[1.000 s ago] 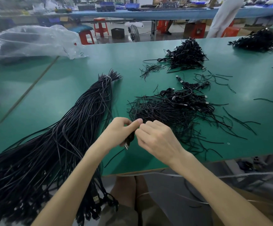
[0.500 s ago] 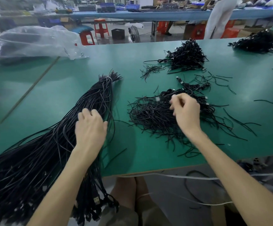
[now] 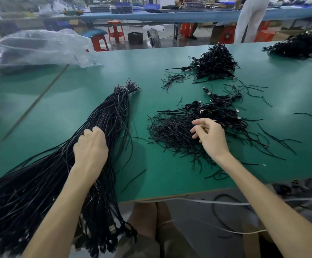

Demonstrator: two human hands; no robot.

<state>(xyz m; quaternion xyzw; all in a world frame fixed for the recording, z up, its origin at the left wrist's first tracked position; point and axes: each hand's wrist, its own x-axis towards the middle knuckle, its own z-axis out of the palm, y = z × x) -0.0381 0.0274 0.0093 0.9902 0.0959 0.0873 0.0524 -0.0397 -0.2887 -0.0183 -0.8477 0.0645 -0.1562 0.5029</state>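
Note:
A thick bundle of long black cables (image 3: 114, 112) lies on the green table (image 3: 166, 181). It is tied with a white band at its far end, and its USB plugs hang over the near edge. My left hand (image 3: 91, 146) rests on the bundle's middle with its fingers curled into the strands; the fingertips are hidden. My right hand (image 3: 210, 135) hovers over a loose pile of short black ties (image 3: 168, 131), fingers loosely bent and holding nothing. Just beyond it lie several coiled cables (image 3: 220, 110).
A heap of coiled cables (image 3: 214, 64) sits further back, and another heap (image 3: 298, 46) lies at the far right. A clear plastic bag (image 3: 36, 47) lies at the back left. Stray ties are scattered to the right. A white cord (image 3: 207, 202) runs below the near table edge.
A second ago both hands met at the near edge holding a small coiled cable. My left hand then went onto the long bundle. My right hand reached the coiled pile and has drawn back over the ties.

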